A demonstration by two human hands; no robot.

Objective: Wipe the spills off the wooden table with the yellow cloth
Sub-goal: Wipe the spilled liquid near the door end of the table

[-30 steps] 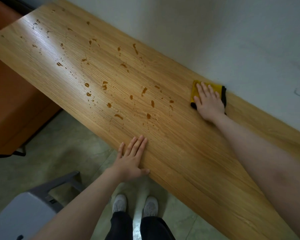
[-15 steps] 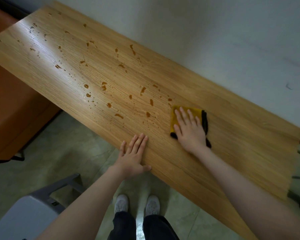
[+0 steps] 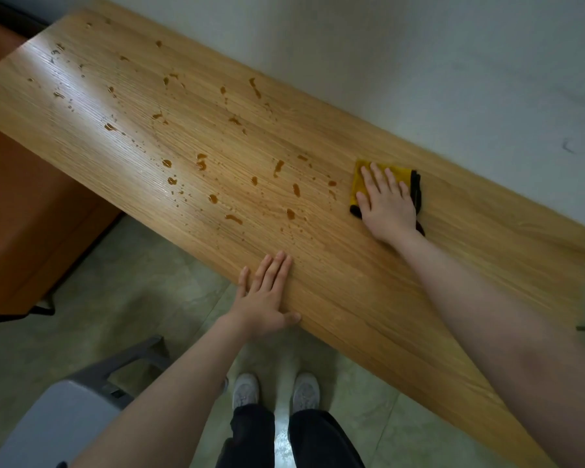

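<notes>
While many brown spills (image 3: pixel 201 162) are not yet wiped on the left and middle of the wooden desk (image 3: pixel 352 282), the job looks barely begun. Left hand (image 3: pixel 262 295) rests flat at the near edge. Right hand (image 3: pixel 387 201), fingers straight, presses the yellow cloth (image 3: pixel 360 179) beside the nearest drops. Nothing blocks the way.
</notes>
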